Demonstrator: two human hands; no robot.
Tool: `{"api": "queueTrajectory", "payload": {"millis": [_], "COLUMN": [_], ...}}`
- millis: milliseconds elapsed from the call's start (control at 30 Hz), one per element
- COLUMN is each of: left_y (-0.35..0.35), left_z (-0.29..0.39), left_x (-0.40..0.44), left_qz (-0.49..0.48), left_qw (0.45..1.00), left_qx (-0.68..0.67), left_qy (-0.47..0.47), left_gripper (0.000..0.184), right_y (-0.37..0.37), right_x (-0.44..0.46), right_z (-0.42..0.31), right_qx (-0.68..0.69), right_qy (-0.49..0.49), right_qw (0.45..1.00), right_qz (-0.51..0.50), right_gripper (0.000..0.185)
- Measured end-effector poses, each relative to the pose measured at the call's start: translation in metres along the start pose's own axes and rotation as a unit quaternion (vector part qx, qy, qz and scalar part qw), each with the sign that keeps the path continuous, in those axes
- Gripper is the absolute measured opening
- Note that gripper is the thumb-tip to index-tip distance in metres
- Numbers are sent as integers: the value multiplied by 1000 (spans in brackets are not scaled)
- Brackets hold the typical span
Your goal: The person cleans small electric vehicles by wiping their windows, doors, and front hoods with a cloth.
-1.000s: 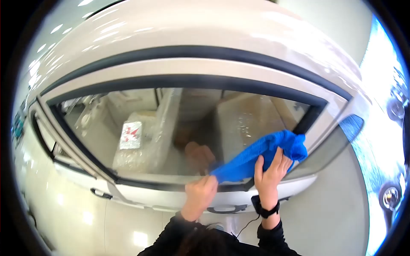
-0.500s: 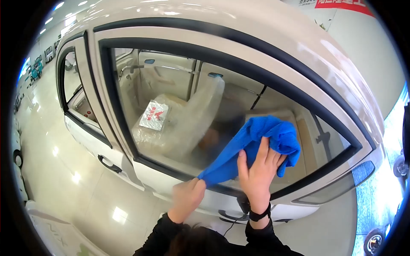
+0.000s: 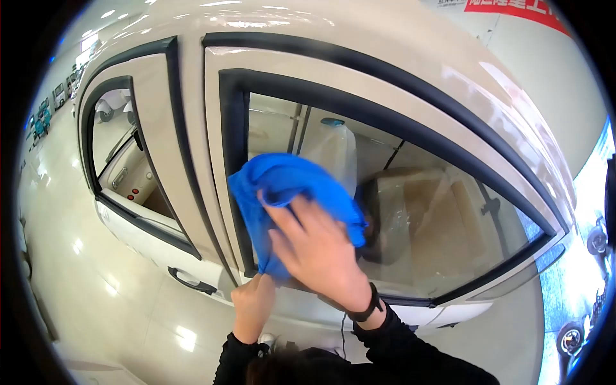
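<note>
A bunched blue cloth (image 3: pixel 298 173) lies against the left part of the rear side window (image 3: pixel 423 237) of a beige and white vehicle. My right hand (image 3: pixel 317 247), slightly blurred, presses on the cloth with its fingers stretched out and spread; a black band circles that wrist. Lower left, my left hand (image 3: pixel 252 301) is closed on the cloth's hanging corner, just below the window's bottom edge. Black trim (image 3: pixel 234 128) frames the glass. Through the pane, a plastic-wrapped seat (image 3: pixel 340 151) shows, partly behind the cloth.
A black door handle (image 3: pixel 191 282) sits left of my left hand. The smaller front window (image 3: pixel 122 154) is further left. Glossy tiled floor (image 3: pixel 102 308) runs alongside the vehicle. Wheels (image 3: pixel 570 337) stand at the right edge, and a red banner (image 3: pixel 520 13) hangs at upper right.
My right hand and the cloth have moved left across the window, from its right part to its left edge. My left hand has shifted slightly left, still gripping the corner. The view has shifted too.
</note>
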State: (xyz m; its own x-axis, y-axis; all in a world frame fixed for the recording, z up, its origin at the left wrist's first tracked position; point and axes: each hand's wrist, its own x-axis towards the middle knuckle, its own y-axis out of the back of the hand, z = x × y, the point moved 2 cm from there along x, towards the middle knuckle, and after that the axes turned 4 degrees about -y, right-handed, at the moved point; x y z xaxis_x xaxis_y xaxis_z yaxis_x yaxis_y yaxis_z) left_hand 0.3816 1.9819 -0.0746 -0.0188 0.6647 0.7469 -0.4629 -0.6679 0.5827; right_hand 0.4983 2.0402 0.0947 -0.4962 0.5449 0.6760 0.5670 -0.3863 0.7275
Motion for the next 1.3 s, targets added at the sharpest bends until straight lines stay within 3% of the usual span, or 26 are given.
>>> {"api": "queueTrajectory", "payload": {"millis": [100, 167, 267, 367, 467, 567, 600, 733, 800, 833, 900, 933, 1000, 1100, 1300], "left_y": [9, 15, 12, 5, -12, -29, -36, -67, -78, -86, -104, -113, -133, -144, -128], "left_z": [-10, -17, -11, 5, 32, 86, 103, 155, 184, 198, 223, 233, 248, 253, 230], "left_x": [-14, -20, -16, 2, 28, 60, 66, 58, 56, 54, 44, 36, 19, 7, 12], "left_qz": [-31, 7, 53, 111, 146, 102, 61, 6, -28, -28, -54, -55, -135, -143, -76], "left_qw": [999, 999, 997, 991, 989, 990, 993, 993, 982, 982, 970, 972, 953, 953, 964], "left_qx": [9, 20, 22, 8, -4, -89, -101, -122, -188, -186, -234, -228, -264, -256, -234], "left_qy": [18, 35, 56, 76, 27, -27, -31, -8, -17, -6, -45, -31, -59, -79, -97], "left_gripper": [17, 18, 24, 29, 29, 33, 33, 26, 22, 22, 19, 19, 15, 13, 15], "right_y": [-22, -21, -4, 31, 58, 78, 89, 137, 148, 152, 156, 156, 159, 158, 151], "right_x": [3, 1, -6, -15, -44, -88, -99, -147, -185, -205, -252, -266, -290, -300, -272], "right_z": [-5, -1, 3, 18, 45, 85, 98, 136, 158, 169, 192, 197, 205, 205, 187], "right_qx": [30, 19, 117, 167, 84, -176, -203, -211, -224, -221, -181, -175, -207, -230, -136], "right_qy": [8, 14, -6, -42, -75, -139, -165, -198, -320, -316, -461, -458, -514, -525, -515], "right_qw": [999, 999, 993, 985, 987, 955, 950, 938, 906, 910, 854, 859, 819, 813, 832], "right_qz": [21, 27, -20, -5, 113, 195, 168, 188, 163, 155, 157, 145, 150, 101, 154], "right_gripper": [36, 40, 53, 56, 62, 59, 60, 67, 82, 82, 102, 102, 117, 122, 123]}}
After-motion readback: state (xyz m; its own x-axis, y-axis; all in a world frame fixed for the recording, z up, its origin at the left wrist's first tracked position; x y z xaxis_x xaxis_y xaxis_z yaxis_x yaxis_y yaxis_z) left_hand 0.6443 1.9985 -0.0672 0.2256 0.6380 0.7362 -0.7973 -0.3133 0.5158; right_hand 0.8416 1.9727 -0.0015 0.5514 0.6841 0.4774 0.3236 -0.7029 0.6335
